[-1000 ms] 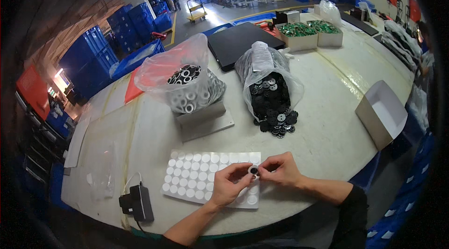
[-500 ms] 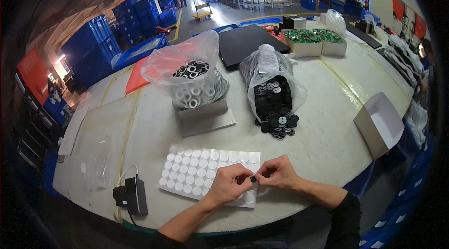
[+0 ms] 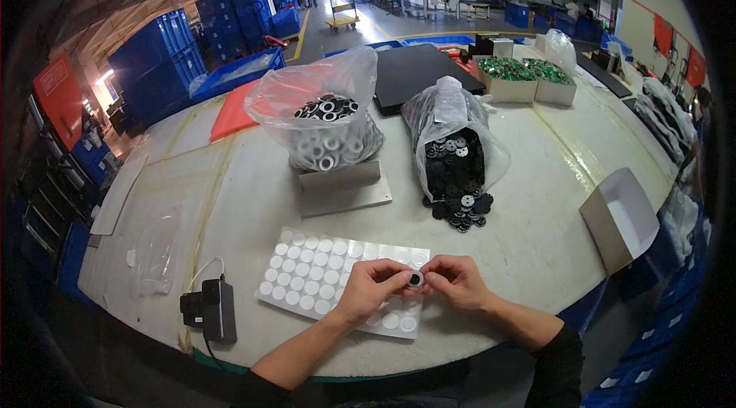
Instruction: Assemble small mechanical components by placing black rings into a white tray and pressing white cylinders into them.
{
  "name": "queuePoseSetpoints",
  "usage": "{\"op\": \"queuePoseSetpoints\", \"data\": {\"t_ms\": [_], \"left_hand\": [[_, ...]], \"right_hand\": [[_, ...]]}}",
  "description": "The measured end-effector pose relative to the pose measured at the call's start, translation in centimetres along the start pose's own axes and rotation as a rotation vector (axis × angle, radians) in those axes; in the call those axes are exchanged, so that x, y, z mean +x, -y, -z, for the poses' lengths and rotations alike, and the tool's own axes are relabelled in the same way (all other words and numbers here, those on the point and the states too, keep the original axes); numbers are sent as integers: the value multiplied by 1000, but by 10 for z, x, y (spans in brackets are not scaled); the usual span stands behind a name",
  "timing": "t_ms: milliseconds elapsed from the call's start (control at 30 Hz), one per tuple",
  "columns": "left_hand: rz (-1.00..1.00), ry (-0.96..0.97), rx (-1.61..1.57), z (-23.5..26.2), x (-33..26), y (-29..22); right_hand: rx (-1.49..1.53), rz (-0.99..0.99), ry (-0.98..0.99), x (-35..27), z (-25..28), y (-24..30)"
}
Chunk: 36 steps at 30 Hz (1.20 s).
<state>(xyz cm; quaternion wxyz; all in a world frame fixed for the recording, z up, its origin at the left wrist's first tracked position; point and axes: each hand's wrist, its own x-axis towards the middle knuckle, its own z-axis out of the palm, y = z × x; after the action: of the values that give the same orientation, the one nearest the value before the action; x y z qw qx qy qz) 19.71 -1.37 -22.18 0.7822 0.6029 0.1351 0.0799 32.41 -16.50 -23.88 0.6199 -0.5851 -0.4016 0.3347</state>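
Between the fingertips of both hands is a small round black disc with a pale rim (image 3: 415, 279). My left hand (image 3: 369, 290) pinches its left edge and my right hand (image 3: 458, 282) its right edge. Fingers partly cover the disc. Below them lies a sheet of round white stickers (image 3: 316, 274), its right part hidden by my hands. Beyond the sheet, a clear bag of black and white rings (image 3: 330, 132) stands by a grey metal block (image 3: 345, 192). To its right, another plastic bag (image 3: 441, 113) lies with its mouth towards me, black discs (image 3: 464, 205) spilling onto the table.
A black power adapter (image 3: 218, 310) with a cable sits left of the sheet. At the right edge stands an open white box (image 3: 625, 220). Farther back are a black flat case (image 3: 406, 74) and boxes of green circuit boards (image 3: 506, 78). Blue crates (image 3: 157, 51) are stacked beyond the table.
The small disc has turned, so its round face with the pale rim now shows between my fingertips. The whole view has shifted slightly; both hands stay over the sheet's right part.
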Motion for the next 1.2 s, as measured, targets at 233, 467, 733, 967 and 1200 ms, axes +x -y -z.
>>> {"op": "queuePoseSetpoints", "data": {"t_ms": [233, 467, 733, 967, 1200], "left_hand": [[4, 74, -13, 6, -1, 2], [62, 97, 4, 4, 1, 3], [15, 61, 3, 1, -2, 1], [-103, 11, 106, 3, -6, -3], [-265, -171, 161, -4, -13, -42]], "right_hand": [[-163, 17, 36, 0, 5, -6], [-217, -222, 14, 4, 6, 2], [-31, 53, 42, 0, 2, 0], [-519, 310, -497, 18, 44, -1], [-736, 122, -665, 21, 101, -6]]}}
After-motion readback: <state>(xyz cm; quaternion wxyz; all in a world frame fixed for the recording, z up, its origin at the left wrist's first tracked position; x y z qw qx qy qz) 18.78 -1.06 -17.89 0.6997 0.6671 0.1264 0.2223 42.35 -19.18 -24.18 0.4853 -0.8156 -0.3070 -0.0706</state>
